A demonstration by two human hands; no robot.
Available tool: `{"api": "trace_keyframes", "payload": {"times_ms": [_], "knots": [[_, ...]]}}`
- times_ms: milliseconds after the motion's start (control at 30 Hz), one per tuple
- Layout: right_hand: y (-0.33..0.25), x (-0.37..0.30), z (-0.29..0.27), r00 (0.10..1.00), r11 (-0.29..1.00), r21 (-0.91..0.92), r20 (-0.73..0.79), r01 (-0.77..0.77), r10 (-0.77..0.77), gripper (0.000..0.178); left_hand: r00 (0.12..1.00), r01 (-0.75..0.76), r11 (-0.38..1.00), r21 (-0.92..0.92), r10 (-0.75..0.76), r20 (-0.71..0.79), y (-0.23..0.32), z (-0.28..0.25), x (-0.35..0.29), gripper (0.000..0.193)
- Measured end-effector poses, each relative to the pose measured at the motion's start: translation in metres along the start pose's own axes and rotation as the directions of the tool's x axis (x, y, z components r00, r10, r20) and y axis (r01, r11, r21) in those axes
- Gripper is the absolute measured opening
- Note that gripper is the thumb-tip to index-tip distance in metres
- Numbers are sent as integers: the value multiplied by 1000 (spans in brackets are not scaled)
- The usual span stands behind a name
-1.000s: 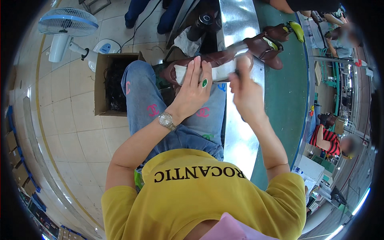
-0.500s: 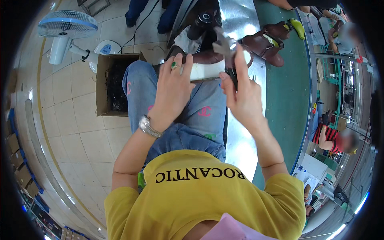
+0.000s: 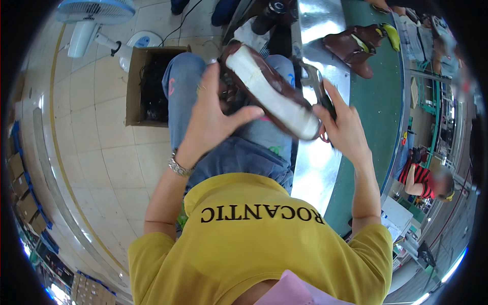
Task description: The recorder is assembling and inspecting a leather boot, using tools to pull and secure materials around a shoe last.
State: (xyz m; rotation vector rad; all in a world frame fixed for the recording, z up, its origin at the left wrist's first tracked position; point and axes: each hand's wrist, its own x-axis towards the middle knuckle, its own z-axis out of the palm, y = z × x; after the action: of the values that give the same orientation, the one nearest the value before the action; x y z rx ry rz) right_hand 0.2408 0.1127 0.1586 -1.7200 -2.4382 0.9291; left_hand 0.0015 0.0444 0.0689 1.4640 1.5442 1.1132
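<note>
A brown leather boot point(image 3: 279, 101), its white underside turned up, slants above my lap with the heel end toward my right. My left hand point(image 3: 211, 112) curls round its far left part, thumb stretched out along the near side; the fingertips are partly hidden. In my right hand point(image 3: 345, 129) is a metal tool point(image 3: 314, 79) with a shiny head and dark handle, like pincers, slightly blurred. The fingers of that hand are close against the boot's heel end; whether they also grip the boot is unclear.
Brown boots point(image 3: 351, 51) stand on the green table point(image 3: 373, 107) beside a shiny metal strip point(image 3: 317, 165). A dark cylinder point(image 3: 267, 18) is beyond my knees. To the left are an open cardboard box point(image 3: 129, 91) with dark contents and a fan point(image 3: 94, 12). Other people work on the right.
The boot has come up from lying crosswise over my lap and now slants, underside up. My right hand with the tool has moved right and nearer, away from the boot's middle.
</note>
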Motion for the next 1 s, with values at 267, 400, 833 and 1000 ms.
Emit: {"api": "trace_keyframes", "payload": {"times_ms": [267, 400, 833, 1000], "knots": [[-17, 4, 11, 925, 930, 361, 322, 75, -200, 58, 968, 213, 943, 256, -168, -186, -6, -20, -6, 37], [-59, 28, -5, 835, 989, 138, 537, 48, -116, 59, 990, 112, 976, 189, -93, -107, -10, -17, -20, 31], [-72, 25, 9, 791, 937, -78, 563, 339, -240, 63, 776, 480, -317, -818, -282, 564, -15, 5, -15, 62], [-64, 16, 5, 845, 943, -59, 465, 326, -263, 62, 814, 502, -202, -841, -219, 539, -14, 22, 5, 69]]}}
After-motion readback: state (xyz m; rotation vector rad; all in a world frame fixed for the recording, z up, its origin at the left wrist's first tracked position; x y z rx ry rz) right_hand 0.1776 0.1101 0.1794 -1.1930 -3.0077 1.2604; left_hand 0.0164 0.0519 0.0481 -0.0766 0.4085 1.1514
